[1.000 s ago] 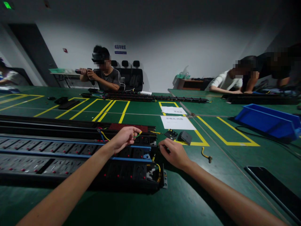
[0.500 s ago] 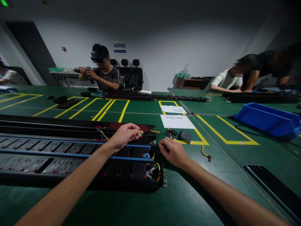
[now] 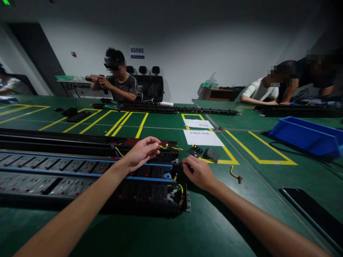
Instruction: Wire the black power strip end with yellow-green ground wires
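Observation:
Between the thumb and fingers of my left hand [image 3: 142, 154] is a short yellow-green wire [image 3: 164, 146], its end poking out to the right. This hand hovers over the long black socket strips [image 3: 150, 192], which lie side by side with blue edging and red dots. My right hand [image 3: 198, 173] is at their right end, with curled fingers at the end of the middle strip; whatever they grip is hidden. Just below, a yellow wire [image 3: 181, 189] loops inside the nearest strip's open end, beside a metal end bracket [image 3: 188, 202].
Black end pieces [image 3: 212, 154] and a loose yellow wire [image 3: 235, 175] lie to the right of the strips. Further right are a phone [image 3: 308, 214] and a blue bin [image 3: 305, 137]. Paper sheets [image 3: 203, 138] lie ahead. Co-workers [image 3: 119, 84] sit across the green table.
The wire in my left hand now shows more of its length beyond the fingertips, and that hand has risen slightly. My right hand stays at the strip end.

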A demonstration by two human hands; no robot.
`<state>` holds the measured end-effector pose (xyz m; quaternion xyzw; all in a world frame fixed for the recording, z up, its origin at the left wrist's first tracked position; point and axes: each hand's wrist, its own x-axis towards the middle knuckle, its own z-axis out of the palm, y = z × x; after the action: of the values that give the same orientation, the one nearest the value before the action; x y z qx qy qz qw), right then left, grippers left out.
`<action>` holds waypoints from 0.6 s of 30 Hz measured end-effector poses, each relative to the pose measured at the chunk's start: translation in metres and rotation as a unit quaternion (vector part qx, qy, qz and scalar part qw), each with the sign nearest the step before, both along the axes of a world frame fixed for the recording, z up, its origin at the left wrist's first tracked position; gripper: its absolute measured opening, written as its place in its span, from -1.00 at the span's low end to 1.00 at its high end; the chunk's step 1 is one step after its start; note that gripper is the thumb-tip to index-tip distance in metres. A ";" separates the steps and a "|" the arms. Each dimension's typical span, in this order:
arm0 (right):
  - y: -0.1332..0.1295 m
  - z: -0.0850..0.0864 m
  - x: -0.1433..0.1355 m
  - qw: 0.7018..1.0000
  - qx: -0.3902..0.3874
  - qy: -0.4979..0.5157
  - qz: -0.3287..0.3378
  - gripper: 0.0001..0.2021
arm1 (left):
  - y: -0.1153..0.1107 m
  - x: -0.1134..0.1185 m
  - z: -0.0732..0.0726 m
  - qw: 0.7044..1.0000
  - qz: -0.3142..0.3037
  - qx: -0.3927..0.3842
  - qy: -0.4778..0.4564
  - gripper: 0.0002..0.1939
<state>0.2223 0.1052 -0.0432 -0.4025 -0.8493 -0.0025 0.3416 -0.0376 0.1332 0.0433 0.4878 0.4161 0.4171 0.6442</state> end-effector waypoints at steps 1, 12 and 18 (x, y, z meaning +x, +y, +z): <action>0.000 0.000 0.000 1.000 -0.001 -0.001 0.000 -0.87 | 0.000 0.000 0.000 1.000 0.000 -0.004 -0.001 -0.83; 0.001 -0.001 0.000 1.000 0.000 -0.003 -0.002 -0.87 | -0.002 0.001 0.002 0.999 -0.034 -0.028 0.010 -0.86; 0.000 -0.001 0.001 1.000 -0.011 -0.002 0.003 -0.87 | -0.002 0.000 0.004 0.999 -0.019 0.004 0.041 -0.74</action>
<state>0.2234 0.1053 -0.0437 -0.4041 -0.8510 0.0071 0.3354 -0.0379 0.1314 0.0478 0.5153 0.4312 0.3862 0.6320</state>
